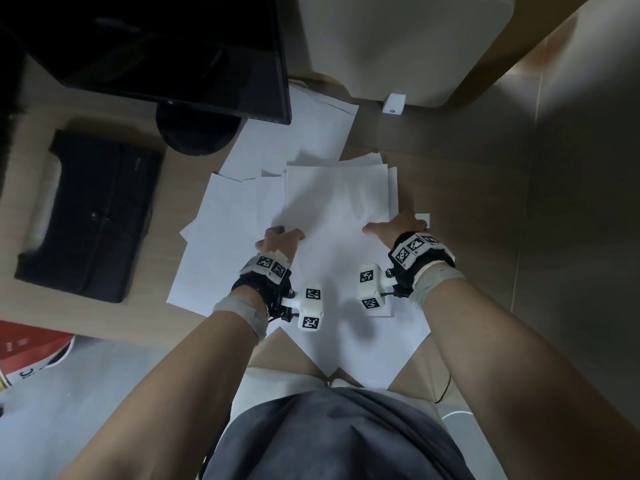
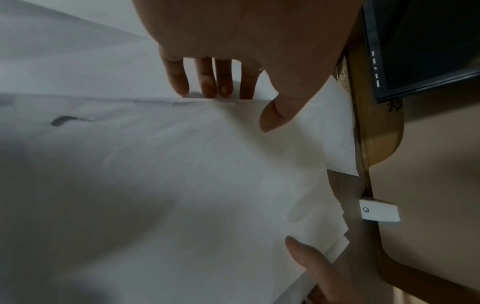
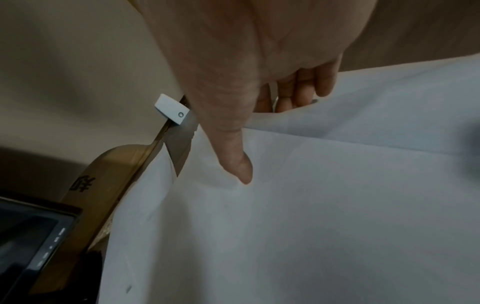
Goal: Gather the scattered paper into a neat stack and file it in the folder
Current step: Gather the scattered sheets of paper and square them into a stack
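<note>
A loose stack of white paper (image 1: 336,202) lies mid-desk among more scattered sheets (image 1: 221,223). My left hand (image 1: 280,237) holds the stack's left edge: in the left wrist view the left hand (image 2: 241,111) has its fingers (image 2: 207,82) dipping behind the edge and the thumb over the top sheet (image 2: 155,164). My right hand (image 1: 398,225) grips the right edge. Seen from the right wrist, the right hand (image 3: 270,142) has its thumb pressing on the sheet (image 3: 311,205) and its fingers (image 3: 298,92) curled behind the edge. The black folder (image 1: 90,216) lies shut at the left, away from both hands.
A dark monitor (image 1: 156,46) on a round stand (image 1: 197,129) stands at the back left, over some sheets (image 1: 298,136). A white partition (image 1: 398,43) with a small white clip (image 1: 394,103) borders the wooden desk (image 1: 450,174). A red object (image 1: 27,344) sits low left.
</note>
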A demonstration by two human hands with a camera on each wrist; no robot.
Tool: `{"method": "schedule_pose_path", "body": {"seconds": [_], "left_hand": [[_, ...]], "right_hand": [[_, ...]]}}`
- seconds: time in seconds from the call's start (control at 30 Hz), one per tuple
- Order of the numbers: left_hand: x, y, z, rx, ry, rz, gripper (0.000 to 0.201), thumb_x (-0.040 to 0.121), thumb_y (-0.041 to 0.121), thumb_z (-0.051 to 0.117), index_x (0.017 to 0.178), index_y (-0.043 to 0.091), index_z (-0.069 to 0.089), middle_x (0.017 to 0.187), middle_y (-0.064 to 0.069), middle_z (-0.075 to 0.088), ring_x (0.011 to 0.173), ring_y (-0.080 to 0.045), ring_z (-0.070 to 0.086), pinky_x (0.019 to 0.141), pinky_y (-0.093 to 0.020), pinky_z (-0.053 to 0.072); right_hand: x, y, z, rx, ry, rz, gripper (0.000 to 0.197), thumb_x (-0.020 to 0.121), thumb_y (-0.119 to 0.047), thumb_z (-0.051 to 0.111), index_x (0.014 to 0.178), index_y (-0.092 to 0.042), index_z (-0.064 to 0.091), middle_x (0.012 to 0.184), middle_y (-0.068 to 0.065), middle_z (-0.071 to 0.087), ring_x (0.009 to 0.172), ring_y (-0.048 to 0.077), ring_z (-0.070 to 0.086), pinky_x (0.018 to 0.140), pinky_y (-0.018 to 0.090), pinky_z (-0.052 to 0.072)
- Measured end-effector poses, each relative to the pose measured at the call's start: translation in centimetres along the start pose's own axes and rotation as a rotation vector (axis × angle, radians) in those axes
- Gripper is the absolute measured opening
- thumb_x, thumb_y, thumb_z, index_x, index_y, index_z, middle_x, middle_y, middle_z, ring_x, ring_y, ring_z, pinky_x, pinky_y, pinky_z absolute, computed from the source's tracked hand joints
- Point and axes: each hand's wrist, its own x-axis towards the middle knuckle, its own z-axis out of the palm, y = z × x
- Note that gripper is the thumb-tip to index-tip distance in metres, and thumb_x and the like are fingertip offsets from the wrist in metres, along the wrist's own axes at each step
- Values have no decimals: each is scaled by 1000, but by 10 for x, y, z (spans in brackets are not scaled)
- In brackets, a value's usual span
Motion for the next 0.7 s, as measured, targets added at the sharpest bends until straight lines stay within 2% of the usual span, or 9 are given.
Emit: {"method": "schedule_pose_path", "body": {"seconds": [0.1,0.2,0.27,0.33,0.4,0.5,0.6,0.7], "left_hand": [[0,-3,0,65,37,-2,65,81,32,64,141,27,40,139,-8,32,121,-31,42,102,-40,36],[1,-2,-3,80,47,11,65,81,31,64,141,27,40,140,-8,32,125,-33,41,104,-41,33],[4,-2,-6,68,40,0,64,80,32,64,140,27,41,140,-8,32,123,-33,44,106,-43,36],[5,-5,-9,61,84,-11,64,80,31,63,140,28,41,141,-8,31,123,-32,44,107,-47,37],[5,-11,-13,90,136,-5,68,81,29,61,144,28,36,144,-6,29,130,-32,36,108,-48,35],[2,-18,-14,149,134,34,71,83,27,59,149,29,30,148,-3,24,133,-30,29,108,-47,34],[4,-24,-16,176,108,68,71,84,26,59,150,26,31,148,0,23,132,-28,31,107,-42,32],[6,-27,-22,181,74,91,72,85,26,61,150,24,32,147,1,23,132,-27,33,109,-39,30]], "right_hand": [[2,-2,2,55,14,-6,101,73,-53,74,147,-6,24,143,17,40,130,37,42,101,44,41],[3,-4,2,253,0,-22,100,82,-35,74,149,2,10,138,17,50,121,36,54,84,35,44],[2,-1,1,315,4,-17,102,84,-32,73,150,2,3,139,17,50,122,35,54,87,36,44],[4,5,2,305,40,-46,90,85,-33,72,148,-4,16,138,16,52,122,35,55,93,38,45],[6,12,4,225,58,-92,65,90,-34,64,143,-7,38,138,15,54,123,35,54,97,39,45],[9,20,8,177,36,-121,38,99,-23,48,130,-2,57,130,15,60,118,34,58,92,34,46],[9,24,12,161,26,-101,32,100,-18,44,120,2,61,123,19,63,111,36,61,83,31,45],[8,20,16,122,18,-100,33,100,-11,41,126,3,57,129,20,60,117,37,58,91,35,46]]}}
